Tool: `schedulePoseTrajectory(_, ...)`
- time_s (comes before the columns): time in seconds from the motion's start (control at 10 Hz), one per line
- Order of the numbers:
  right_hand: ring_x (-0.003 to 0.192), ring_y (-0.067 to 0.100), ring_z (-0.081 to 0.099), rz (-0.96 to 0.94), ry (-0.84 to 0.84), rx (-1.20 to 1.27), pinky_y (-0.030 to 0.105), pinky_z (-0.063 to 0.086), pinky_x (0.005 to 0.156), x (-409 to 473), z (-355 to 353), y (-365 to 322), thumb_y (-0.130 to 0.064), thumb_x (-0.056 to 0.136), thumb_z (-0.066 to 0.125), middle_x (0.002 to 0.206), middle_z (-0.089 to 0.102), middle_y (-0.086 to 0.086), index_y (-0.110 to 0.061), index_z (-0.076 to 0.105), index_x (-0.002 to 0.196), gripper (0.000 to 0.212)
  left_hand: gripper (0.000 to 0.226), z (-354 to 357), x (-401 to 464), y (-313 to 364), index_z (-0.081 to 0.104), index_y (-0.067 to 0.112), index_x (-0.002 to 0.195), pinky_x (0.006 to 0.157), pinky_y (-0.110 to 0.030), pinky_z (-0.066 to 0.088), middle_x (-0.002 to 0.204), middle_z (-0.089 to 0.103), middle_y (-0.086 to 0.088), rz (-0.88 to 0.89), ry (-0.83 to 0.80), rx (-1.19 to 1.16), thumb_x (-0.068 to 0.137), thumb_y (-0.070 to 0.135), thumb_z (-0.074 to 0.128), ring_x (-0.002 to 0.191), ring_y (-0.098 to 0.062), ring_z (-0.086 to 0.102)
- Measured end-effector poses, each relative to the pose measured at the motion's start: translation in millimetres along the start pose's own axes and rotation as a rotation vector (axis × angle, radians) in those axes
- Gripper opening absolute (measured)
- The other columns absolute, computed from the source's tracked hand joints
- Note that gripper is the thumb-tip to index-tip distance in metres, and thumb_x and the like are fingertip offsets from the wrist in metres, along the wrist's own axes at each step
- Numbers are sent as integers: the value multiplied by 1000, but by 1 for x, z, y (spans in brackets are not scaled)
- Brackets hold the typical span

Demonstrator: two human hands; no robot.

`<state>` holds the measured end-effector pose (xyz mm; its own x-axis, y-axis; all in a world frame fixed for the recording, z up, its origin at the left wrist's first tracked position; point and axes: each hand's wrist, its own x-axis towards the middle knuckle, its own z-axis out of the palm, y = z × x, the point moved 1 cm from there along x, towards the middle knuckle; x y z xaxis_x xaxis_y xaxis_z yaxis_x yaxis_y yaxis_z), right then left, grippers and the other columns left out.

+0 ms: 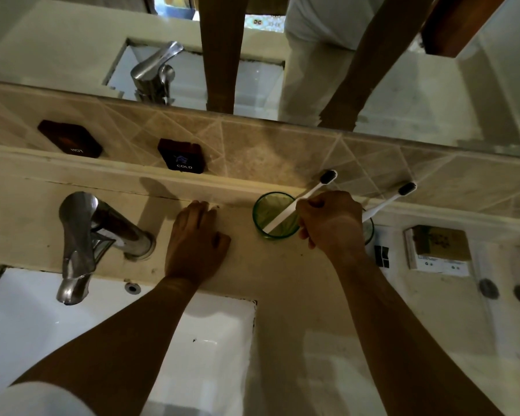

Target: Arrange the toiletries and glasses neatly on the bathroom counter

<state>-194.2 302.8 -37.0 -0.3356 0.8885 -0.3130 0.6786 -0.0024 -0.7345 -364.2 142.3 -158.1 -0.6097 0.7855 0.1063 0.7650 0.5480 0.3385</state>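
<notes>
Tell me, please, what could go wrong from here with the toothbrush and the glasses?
1. The right hand holds a toothbrush leaning in the green glass; tilted this far, it might tip the glass over.
2. The second glass, mostly hidden behind that hand, could be knocked by the wrist, along with its toothbrush.
3. The left hand rests flat on the counter, so nothing steadies either glass.

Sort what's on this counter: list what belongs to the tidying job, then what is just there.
Job: green glass, toothbrush in it held by right hand, second toothbrush, second glass, boxes.

Just there: tap, sink, HOT tag, COLD tag, mirror, left hand resting.
</notes>
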Motion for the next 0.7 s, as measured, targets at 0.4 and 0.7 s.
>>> schedulePoseTrajectory(0.4, 29, 5, 53, -32, 15, -6, 15, 43, 35, -2, -1, 2, -25, 92, 65, 51, 67, 6, -10, 72, 69, 29, 51, 1, 1, -1, 58, 6, 125, 105, -49, 42, 137, 51, -19, -3, 8, 13, 84, 35, 55, 127, -37, 44)
schedulePoseTrajectory(0.7, 64, 13, 68, -248, 185, -147, 23, 53, 67, -19, -7, 12, -30, 93, 62, 74, 73, -1, -17, 73, 92, 17, 52, 5, 2, -4, 56, 6, 128, 108, -49, 40, 139, 49, -18, -1, 10, 37, 85, 36, 52, 130, -38, 43)
